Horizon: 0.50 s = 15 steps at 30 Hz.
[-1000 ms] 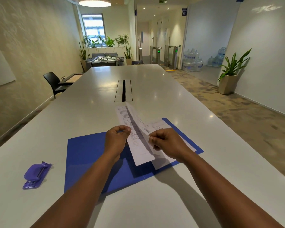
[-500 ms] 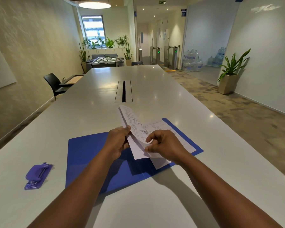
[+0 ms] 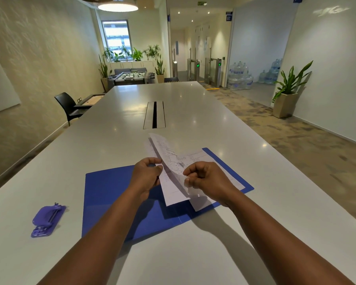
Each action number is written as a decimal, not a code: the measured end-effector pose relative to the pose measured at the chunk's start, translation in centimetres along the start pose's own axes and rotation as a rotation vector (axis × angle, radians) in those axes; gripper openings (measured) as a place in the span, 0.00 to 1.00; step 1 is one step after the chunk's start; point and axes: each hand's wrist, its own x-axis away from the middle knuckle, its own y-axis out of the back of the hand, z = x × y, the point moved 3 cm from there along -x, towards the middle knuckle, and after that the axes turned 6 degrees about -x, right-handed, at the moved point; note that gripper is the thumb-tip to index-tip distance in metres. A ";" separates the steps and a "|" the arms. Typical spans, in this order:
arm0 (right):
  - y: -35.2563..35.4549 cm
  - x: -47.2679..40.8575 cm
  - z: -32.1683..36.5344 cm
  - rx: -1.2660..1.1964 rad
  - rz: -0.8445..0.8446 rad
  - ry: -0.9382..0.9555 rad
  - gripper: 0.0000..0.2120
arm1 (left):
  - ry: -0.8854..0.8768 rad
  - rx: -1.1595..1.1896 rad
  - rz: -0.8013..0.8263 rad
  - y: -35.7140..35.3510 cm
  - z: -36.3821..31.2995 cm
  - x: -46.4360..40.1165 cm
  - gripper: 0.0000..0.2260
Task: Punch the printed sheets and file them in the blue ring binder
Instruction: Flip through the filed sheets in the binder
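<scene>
The blue ring binder (image 3: 111,194) lies open and flat on the white table in front of me. Above its middle I hold the printed sheets (image 3: 169,161), tilted up on edge and bowed. My left hand (image 3: 147,174) pinches their left edge. My right hand (image 3: 206,178) pinches their lower right part with thumb and fingers. One more printed sheet (image 3: 201,157) lies flat on the binder's right half, partly hidden by my right hand. The purple hole punch (image 3: 46,220) rests on the table, far to the left of the binder.
The long white table (image 3: 193,112) stretches ahead, with a cable slot (image 3: 154,115) in its middle. A black chair (image 3: 67,104) stands at the left edge. A potted plant (image 3: 288,93) is on the floor at the right.
The held sheets have dropped lower and bent over toward the right. Both hands have closed in on them, slightly nearer the binder.
</scene>
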 end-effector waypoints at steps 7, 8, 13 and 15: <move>-0.3 0.2 0.3 0.041 -0.034 0.026 0.09 | -0.067 -0.046 -0.062 -0.1 -0.1 0.3 0.02; -0.5 0.3 0.3 0.055 -0.037 0.024 0.09 | -0.057 -0.028 -0.068 -0.1 -0.2 0.3 0.02; -1.3 0.3 -0.1 0.096 0.035 0.044 0.10 | 0.060 0.016 -0.040 -0.2 0.0 0.0 0.16; -1.6 0.4 -0.2 0.074 0.053 0.051 0.10 | 0.059 -0.011 -0.053 -0.1 0.6 -0.5 0.16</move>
